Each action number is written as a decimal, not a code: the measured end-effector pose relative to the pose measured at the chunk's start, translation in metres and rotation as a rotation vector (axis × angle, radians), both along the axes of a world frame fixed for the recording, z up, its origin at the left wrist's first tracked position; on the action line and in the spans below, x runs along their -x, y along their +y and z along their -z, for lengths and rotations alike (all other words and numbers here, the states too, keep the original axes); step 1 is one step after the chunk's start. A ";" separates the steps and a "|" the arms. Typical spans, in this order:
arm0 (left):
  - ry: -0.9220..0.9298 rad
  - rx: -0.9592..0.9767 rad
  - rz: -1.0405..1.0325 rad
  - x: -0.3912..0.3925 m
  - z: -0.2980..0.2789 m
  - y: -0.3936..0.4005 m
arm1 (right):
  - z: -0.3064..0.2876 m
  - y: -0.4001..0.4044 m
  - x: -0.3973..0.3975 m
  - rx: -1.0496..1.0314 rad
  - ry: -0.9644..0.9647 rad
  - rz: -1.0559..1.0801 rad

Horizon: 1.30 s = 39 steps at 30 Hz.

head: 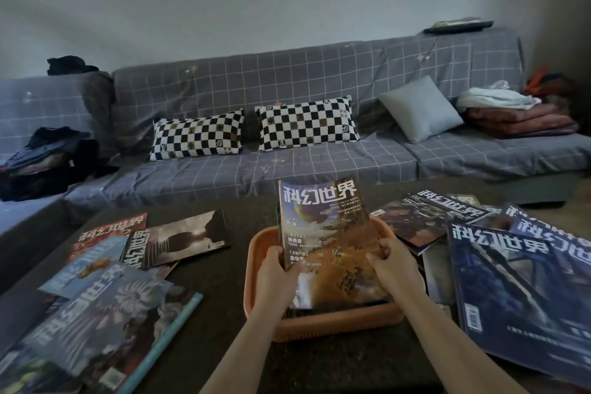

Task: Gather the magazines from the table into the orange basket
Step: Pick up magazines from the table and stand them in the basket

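Observation:
An orange basket (323,325) stands on the dark table (220,291), near the middle. A magazine with an orange and blue cover (326,233) leans in it, its top edge tilted away from me and sticking out over the far rim. My left hand (276,275) grips its left edge. My right hand (395,269) grips its right edge. Several magazines (105,297) lie spread on the table's left side. Another overlapping pile of magazines (511,269) lies to the right of the basket.
Behind the table runs a grey checked sofa (319,157) with two chequered pillows (252,129), a grey cushion (420,109), folded blankets (518,118) at the right and dark clothes (48,157) at the left.

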<state>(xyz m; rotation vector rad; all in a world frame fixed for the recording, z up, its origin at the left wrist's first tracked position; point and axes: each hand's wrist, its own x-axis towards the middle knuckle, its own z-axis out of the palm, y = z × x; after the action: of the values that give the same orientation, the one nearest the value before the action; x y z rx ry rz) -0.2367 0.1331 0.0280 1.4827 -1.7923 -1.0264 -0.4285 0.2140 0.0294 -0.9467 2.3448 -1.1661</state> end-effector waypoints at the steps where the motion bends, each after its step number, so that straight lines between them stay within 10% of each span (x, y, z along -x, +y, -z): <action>1: -0.058 0.013 -0.003 -0.001 0.001 -0.001 | 0.001 -0.001 0.000 -0.036 0.017 0.000; 27: -0.153 -0.014 -0.016 0.000 0.009 0.004 | 0.011 -0.011 0.006 -0.255 0.042 -0.181; 39: 0.066 0.181 -0.036 -0.033 -0.015 0.024 | -0.015 0.000 -0.055 0.200 0.023 -0.188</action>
<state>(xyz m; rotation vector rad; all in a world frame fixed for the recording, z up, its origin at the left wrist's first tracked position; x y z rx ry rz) -0.2038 0.1572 0.0430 1.3510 -1.7557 -0.8606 -0.3736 0.2143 0.0449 -1.2247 2.1306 -1.3353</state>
